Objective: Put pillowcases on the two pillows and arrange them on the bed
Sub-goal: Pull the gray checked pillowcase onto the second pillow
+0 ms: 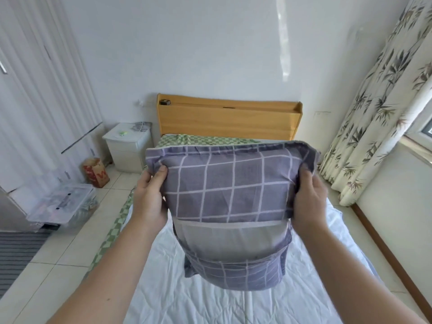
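Both forearms reach forward and up from the bottom corners of the view, meeting at a pillow held up over the bed. The left hand, at about 9 o'clock of the pillow, has its thumb pressed on the front of the pillowcase and its fingers curled behind, pinching the cloth near the upper left corner. The right hand, at 3 o'clock, grips the bunched edge of the case the same way, fingers wrapped round the fold, thumb hidden. Neither hand is spread; both are closed on cloth.

One pillow is in the hands, held upright and tilted slightly toward the camera. Its purple case with white grid lines covers the upper part; a band of bare grey pillow shows at 6 o'clock of the hands, with another purple flap below it.

Past the top edge of the pillow, at 12 o'clock, a green-checked cloth lies at the head of the bed against one wooden headboard. At 10 o'clock stands one white nightstand, with one red paper bag and one clear plastic box on the floor nearer the camera. One leaf-print curtain hangs at 2 o'clock.
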